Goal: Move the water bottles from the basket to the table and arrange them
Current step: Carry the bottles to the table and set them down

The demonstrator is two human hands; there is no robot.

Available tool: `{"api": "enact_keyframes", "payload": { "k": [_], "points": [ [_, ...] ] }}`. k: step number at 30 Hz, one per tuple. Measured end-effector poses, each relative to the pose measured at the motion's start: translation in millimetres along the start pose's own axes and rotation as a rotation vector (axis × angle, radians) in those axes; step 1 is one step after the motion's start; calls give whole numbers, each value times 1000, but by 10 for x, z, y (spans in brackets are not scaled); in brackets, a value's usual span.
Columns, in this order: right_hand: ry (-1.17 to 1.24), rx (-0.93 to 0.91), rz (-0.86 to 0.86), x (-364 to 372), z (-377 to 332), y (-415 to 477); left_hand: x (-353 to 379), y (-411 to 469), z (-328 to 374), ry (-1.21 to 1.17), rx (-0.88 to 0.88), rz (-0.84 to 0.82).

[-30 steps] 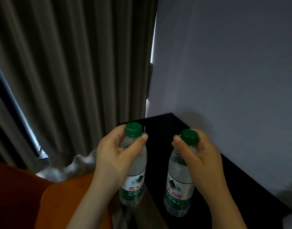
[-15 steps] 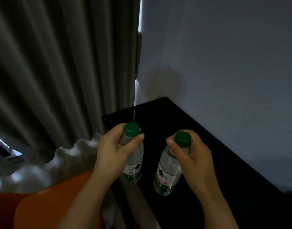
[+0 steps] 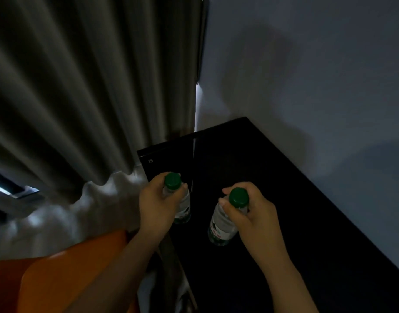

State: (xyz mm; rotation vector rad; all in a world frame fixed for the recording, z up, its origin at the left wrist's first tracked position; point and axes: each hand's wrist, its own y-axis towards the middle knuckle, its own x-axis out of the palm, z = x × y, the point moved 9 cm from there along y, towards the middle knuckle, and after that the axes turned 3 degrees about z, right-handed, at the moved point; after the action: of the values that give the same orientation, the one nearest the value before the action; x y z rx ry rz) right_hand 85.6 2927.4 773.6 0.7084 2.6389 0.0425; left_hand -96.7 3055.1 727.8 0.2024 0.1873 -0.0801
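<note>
We look down into a dim corner of a room. At far left we see a thin bright sliver of window frame (image 3: 12, 188), and over it hang heavy grey-brown curtain folds (image 3: 81, 86) that fill the left half of the view. Below the curtain hem lies a pale, blurred band (image 3: 47, 224); we cannot tell what it is. In the lower left corner sits a curved orange surface (image 3: 69, 274), possibly a seat.

Moving toward the centre, we see a bare forearm rise from the bottom edge to the left hand (image 3: 156, 206). Its fingers and thumb curl round the neck of the left water bottle (image 3: 184, 204), just under a green cap (image 3: 172, 180). This clear bottle stands close to upright above the left edge of the black table (image 3: 273, 172). We cannot tell whether its base touches the tabletop.

Just to the right, apart from the first, we see the right water bottle (image 3: 221, 224), also clear with a green cap (image 3: 238, 197) and a label near its base. It leans, cap toward the right and base toward the lower left, over the glossy dark tabletop. The right hand (image 3: 255, 220) wraps round its neck and shoulder, the thumb on the near side. Again we cannot tell whether the base rests on the table.

The table runs away to the right along a plain grey-white wall (image 3: 307, 75), which carries soft shadows.
</note>
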Motion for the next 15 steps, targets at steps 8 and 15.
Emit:
{"api": "enact_keyframes", "payload": {
  "k": [8,15],
  "points": [
    [-14,87,24,119,433,299,345,396,-487,90,-60,-82],
    [3,148,2,231,682,464,478,538,-566,52,-30,-78]
  ]
}}
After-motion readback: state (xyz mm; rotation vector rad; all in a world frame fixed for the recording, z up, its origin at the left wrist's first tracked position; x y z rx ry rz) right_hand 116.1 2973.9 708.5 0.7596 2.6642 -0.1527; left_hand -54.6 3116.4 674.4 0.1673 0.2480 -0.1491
